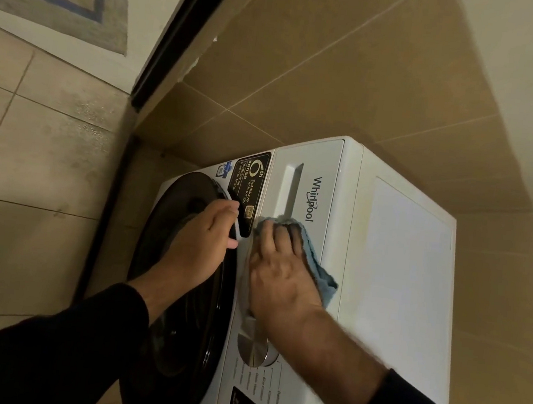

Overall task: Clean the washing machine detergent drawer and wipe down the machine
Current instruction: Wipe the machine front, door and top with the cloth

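**Cloth on the front panel, drawer closed**

The right hand's fingers (276, 235) lie spread and fairly straight, pressing a blue cloth (313, 256) flat against the white front panel of the washing machine (401, 249), just below the detergent drawer (307, 179). The right hand (283, 279) covers most of the cloth; its folds stick out past the knuckles toward the machine's top edge. The left hand (203, 238) rests at the rim of the dark round door (183, 291), fingers loosely extended and close together, tips at the black sticker (248, 193); it seems to brace rather than hold anything.

As a judgement, the work is in the wipe-down stage, with the cloth near the drawer front. The drawer sits flush in the panel, so its compartments and anything in them are hidden; whether it has been cleaned inside cannot be told. The door is closed and dark, so the drum's contents cannot be seen either. The control dial (256, 349), the display below it, the door glass and the top surface probably remain to be wiped.
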`<state>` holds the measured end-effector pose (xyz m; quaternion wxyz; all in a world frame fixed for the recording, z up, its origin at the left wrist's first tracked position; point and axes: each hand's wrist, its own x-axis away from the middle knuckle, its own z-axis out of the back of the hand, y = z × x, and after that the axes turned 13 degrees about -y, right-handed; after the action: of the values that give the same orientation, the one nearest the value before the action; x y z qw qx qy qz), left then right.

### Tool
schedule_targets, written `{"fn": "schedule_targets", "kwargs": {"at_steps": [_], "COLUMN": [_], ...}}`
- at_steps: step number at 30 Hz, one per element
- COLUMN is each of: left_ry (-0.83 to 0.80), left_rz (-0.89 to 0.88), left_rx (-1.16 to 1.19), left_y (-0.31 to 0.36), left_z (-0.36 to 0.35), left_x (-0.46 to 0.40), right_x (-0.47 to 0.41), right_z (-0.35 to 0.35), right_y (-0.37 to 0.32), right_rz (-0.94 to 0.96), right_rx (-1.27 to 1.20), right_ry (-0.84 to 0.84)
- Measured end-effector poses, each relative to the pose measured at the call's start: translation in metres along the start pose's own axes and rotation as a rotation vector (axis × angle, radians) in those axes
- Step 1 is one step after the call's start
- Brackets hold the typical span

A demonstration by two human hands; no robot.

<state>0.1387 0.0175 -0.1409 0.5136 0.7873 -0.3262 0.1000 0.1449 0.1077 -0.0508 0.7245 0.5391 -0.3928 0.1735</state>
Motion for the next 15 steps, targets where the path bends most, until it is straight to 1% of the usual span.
{"fn": "schedule_targets", "kwargs": {"at_steps": [1, 2, 4, 6, 9, 11, 13, 14, 15], "left_ry": [-0.007, -0.013, -0.02, -0.024, -0.026, -0.031, -0.035, -0.021, 0.002], "left_rz": [0.001, 0.004, 0.01, 0.011, -0.002, -0.024, -0.052, -0.062, -0.061], "left_rx": [0.002, 0.005, 0.003, -0.001, 0.018, 0.04, 0.019, 0.001, -0.001], "left_y": [0.0, 0.0, 0.001, 0.003, 0.009, 0.014, 0.016, 0.016, 0.016], "left_z": [-0.001, -0.002, -0.004, -0.007, -0.014, -0.017, -0.018, -0.017, -0.016], "left_x": [0.0, -0.001, -0.001, -0.001, -0.002, -0.004, -0.004, -0.003, -0.002], "right_x": [0.006, 0.013, 0.02, 0.022, 0.002, -0.026, -0.051, -0.062, -0.07], "right_z": [0.0, -0.001, -0.012, -0.022, -0.025, -0.02, -0.006, 0.006, 0.015], "right_y": [0.006, 0.014, 0.025, 0.039, 0.067, 0.078, 0.086, 0.088, 0.087], "right_rz": [0.09, 0.116, 0.128, 0.044, -0.094, -0.165, -0.251, -0.3, -0.334], "right_rx": [-0.077, -0.102, -0.132, -0.251, -0.452, -0.534, -0.566, -0.55, -0.513], "right_ry": [-0.057, -0.061, 0.023, 0.109, 0.362, 0.47, 0.501, 0.481, 0.416]}}
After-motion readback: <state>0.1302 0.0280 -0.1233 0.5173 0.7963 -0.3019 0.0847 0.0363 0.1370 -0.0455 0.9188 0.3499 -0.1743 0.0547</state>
